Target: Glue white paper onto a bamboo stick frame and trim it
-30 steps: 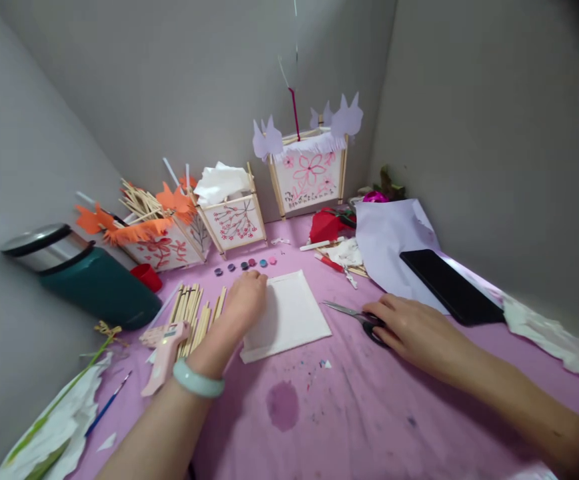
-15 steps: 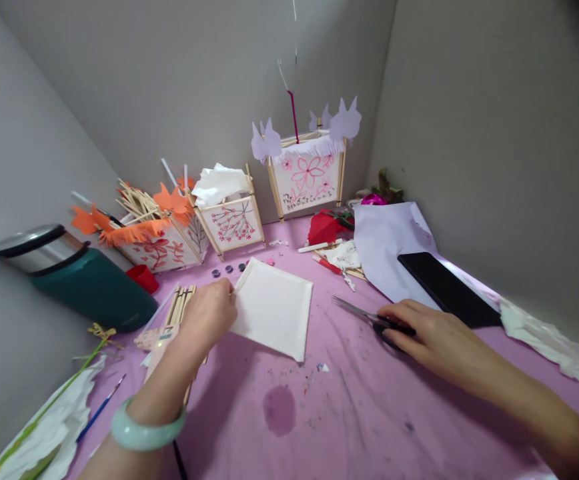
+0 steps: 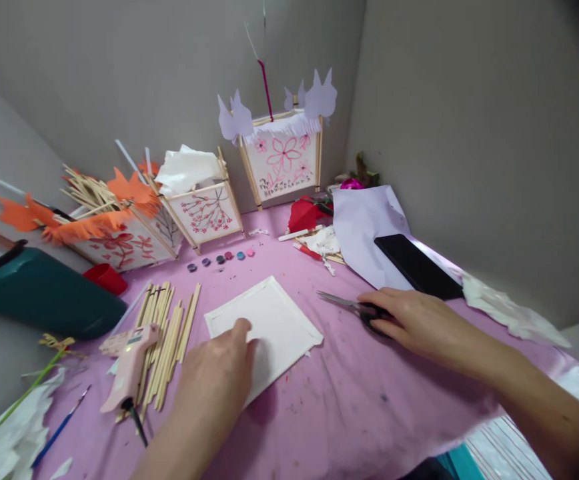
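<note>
While the left hand (image 3: 219, 373) presses flat, fingers spread, on the white panel (image 3: 269, 327), the right hand (image 3: 419, 323) covers the scissors (image 3: 349, 308) handles, blades pointing toward the panel.

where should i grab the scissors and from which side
Take the scissors by their dark handle loops, coming from the right. They lie flat on the purple cloth, blades pointing left toward the white panel, and the right hand already rests over the loops, so the handle end is probably the safest grip.
</note>
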Tool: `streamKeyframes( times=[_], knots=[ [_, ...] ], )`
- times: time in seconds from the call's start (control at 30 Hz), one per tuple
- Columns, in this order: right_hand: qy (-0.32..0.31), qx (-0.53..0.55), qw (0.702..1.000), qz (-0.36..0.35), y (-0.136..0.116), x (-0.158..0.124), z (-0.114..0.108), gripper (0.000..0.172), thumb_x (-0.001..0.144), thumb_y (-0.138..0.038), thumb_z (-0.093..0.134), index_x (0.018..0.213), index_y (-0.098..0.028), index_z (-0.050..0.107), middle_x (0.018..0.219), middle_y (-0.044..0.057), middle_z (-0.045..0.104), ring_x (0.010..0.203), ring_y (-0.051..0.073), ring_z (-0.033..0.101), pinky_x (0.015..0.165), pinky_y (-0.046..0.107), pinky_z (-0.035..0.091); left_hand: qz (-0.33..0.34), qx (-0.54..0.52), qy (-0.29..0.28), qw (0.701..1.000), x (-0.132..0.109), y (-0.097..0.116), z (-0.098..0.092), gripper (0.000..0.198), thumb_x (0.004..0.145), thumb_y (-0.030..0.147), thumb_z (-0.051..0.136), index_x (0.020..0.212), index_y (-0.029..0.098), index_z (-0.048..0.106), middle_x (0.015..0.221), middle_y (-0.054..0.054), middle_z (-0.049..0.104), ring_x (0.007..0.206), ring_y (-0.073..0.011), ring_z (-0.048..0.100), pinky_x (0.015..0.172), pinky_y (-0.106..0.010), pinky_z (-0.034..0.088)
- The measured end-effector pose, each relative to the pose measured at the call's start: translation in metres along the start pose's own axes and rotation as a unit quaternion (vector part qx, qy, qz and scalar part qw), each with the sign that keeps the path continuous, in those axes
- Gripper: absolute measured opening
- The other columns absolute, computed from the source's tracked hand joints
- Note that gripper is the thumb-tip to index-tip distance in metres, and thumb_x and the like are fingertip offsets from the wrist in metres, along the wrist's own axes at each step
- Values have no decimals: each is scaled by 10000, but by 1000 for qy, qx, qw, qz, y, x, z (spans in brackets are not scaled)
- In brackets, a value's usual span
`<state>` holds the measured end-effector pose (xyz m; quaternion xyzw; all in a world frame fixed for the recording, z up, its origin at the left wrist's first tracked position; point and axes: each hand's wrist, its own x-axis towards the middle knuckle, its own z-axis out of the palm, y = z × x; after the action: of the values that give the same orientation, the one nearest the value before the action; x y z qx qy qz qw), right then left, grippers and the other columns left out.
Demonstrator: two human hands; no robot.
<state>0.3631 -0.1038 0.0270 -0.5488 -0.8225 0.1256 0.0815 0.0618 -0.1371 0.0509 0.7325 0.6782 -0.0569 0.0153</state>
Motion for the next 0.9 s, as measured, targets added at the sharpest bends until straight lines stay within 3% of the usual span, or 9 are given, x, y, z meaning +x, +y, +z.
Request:
streamKeyframes(
  times=[0.1,0.2,0.33,0.5,0.9],
  knots=[
    [9,18,999,-50,2,-10,-3,314,888,-300,499,1196,-278,560,1060,52,626,920,221,590,802,374,435,145,-76,16,986,10,26,-2,166,890,277,479,1023,246,574,960,-16,672,824,-207,655,646,-300,438],
    [8,11,997,-74,2,-22,-1,357,879,-290,531,1236,-278,538,1078,63,611,962,228,566,826,391,422,202,-71,18,977,19,49,4,165,844,315,568,987,237,588,973,-6,646,848,-212,636,606,-293,427],
    [12,10,997,-71,1,-37,4,384,868,-262,554,1251,-285,543,1057,65,610,941,227,562,814,395,423,213,-66,25,974,27,61,14,147,864,297,540,983,240,605,903,1,643,830,-207,630,593,-288,414],
    [22,20,996,-81,-1,-47,5,370,877,-255,543,1246,-281,550,1033,60,613,916,212,557,801,376,421,219,-123,34,967,30,58,22,218,922,216,426,910,248,641,845,17,651,737,-156,623,633,-268,416],
    [30,-16,995,-94,-21,-40,13,357,836,-220,607,1191,-244,586,987,66,614,890,211,547,782,364,381,224,-150,60,961,33,57,27,214,924,213,423,864,210,628,782,4,648,636,-138,587,590,-253,391]
  ],
)
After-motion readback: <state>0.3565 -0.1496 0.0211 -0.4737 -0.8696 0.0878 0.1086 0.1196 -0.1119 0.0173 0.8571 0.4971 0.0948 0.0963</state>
